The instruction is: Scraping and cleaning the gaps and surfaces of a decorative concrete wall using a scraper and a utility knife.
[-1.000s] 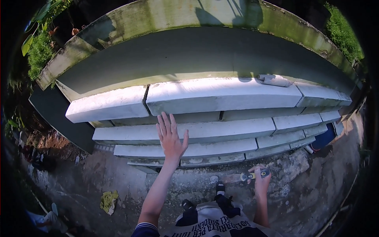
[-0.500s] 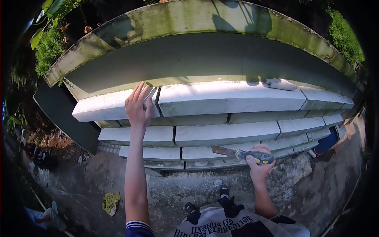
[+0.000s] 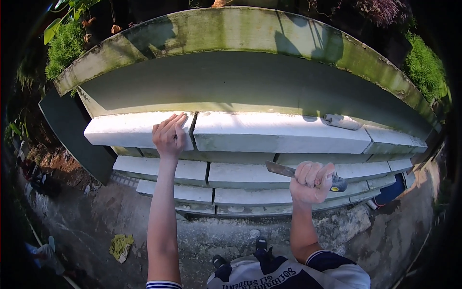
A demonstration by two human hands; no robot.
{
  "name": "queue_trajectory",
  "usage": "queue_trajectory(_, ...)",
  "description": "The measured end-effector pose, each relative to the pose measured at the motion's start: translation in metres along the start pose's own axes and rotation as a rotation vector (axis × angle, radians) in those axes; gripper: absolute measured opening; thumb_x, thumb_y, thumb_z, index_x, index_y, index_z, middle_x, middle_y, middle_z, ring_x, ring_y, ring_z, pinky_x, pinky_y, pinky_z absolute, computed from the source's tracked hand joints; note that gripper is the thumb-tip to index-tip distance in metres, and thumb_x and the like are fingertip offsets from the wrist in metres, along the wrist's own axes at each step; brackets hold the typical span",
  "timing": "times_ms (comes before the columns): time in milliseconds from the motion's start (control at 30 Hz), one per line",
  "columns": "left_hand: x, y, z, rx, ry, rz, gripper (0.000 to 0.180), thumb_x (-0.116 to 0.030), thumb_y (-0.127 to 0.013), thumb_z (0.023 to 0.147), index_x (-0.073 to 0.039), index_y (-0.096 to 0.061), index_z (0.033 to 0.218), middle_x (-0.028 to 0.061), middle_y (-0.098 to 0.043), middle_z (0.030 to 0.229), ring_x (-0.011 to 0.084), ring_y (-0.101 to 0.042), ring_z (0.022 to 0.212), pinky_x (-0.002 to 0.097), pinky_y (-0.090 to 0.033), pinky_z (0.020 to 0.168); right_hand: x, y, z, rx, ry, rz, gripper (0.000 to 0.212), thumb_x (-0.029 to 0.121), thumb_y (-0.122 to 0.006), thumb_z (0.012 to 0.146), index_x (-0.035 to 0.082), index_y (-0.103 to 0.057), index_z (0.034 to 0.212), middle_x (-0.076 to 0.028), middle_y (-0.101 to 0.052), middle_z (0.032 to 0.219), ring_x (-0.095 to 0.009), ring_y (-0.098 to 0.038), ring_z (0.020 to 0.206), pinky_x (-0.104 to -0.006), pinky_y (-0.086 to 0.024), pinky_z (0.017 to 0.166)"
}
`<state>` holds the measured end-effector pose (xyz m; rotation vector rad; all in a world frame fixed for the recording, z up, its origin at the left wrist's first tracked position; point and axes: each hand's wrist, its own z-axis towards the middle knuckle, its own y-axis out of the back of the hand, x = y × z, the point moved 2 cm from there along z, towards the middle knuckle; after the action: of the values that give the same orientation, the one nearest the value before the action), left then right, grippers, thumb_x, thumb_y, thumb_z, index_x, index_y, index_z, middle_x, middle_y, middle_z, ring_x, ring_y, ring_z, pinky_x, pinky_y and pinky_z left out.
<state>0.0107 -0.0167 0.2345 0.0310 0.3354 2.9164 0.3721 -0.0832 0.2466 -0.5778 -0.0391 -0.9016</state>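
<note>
My left hand (image 3: 168, 137) rests on the top edge of a white block (image 3: 120, 129), fingers reaching over it, just left of a dark joint. I see nothing held in it. On the joint's other side a longer white block (image 3: 281, 132) runs to the right. My right hand (image 3: 310, 183) is wrapped round the handle of a putty knife, its blade (image 3: 280, 169) pointing left in front of the lower tier. The dark handle with a yellow spot sticks out past my fist.
A grey rolled object (image 3: 342, 121) lies on the top tier's right part. Lower tiers (image 3: 250, 174) of similar blocks step down below. Behind rises a mossy wall (image 3: 231, 36). A yellow-green cloth (image 3: 120, 247) lies on the ground, and a dark panel (image 3: 72, 130) stands left.
My right hand has turned and risen slightly, now gripping the putty knife with its knuckles facing up. The left hand's fingers have bent more on the block. The view has shifted a little.
</note>
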Motion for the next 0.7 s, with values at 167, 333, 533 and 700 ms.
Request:
queue_trajectory(167,0.0,0.003,-0.001,-0.024,-0.001,-0.002,0.03,-0.015,-0.05,0.095,-0.019,-0.08,0.098,-0.0039,-0.079,0.103,0.0131,-0.073,0.103,0.0295,-0.047,0.081,0.005,0.005,0.033,-0.175,0.203,0.082,0.038,0.029,-0.048,0.105,0.017,-0.033,0.073,0.005,-0.026,0.05,-0.008,-0.015,0.04,-0.0259,-0.017,0.042)
queue_trajectory(333,-0.002,-0.002,0.0,-0.02,-0.002,0.001,0.031,-0.015,-0.049,0.095,-0.019,-0.08,0.097,-0.0038,-0.079,0.103,0.0131,-0.073,0.103,0.0295,-0.047,0.081,-0.039,0.009,0.043,-0.39,0.178,-0.008,0.039,0.03,-0.047,0.106,0.019,-0.033,0.071,0.006,-0.026,0.051,-0.006,-0.014,0.041,-0.0244,-0.017,0.042)
queue_trajectory(533,0.0,0.001,0.001,-0.018,0.018,0.01,0.033,-0.017,-0.048,0.095,-0.019,-0.081,0.097,-0.0039,-0.079,0.101,0.0131,-0.073,0.102,0.0295,-0.047,0.08,-0.023,0.009,0.045,-0.366,0.208,0.102,0.044,0.03,-0.048,0.106,0.021,-0.03,0.067,0.006,-0.024,0.051,-0.007,-0.012,0.04,-0.0245,-0.015,0.041)
queue_trajectory(700,-0.002,-0.001,-0.001,-0.018,0.029,-0.013,0.034,-0.018,-0.047,0.096,-0.019,-0.081,0.098,-0.0036,-0.079,0.1,0.013,-0.073,0.102,0.0289,-0.047,0.08,-0.041,0.014,0.049,-0.411,0.146,0.069,0.044,0.03,-0.049,0.106,0.02,-0.028,0.068,0.006,-0.022,0.05,-0.007,-0.011,0.04,-0.0246,-0.013,0.041)
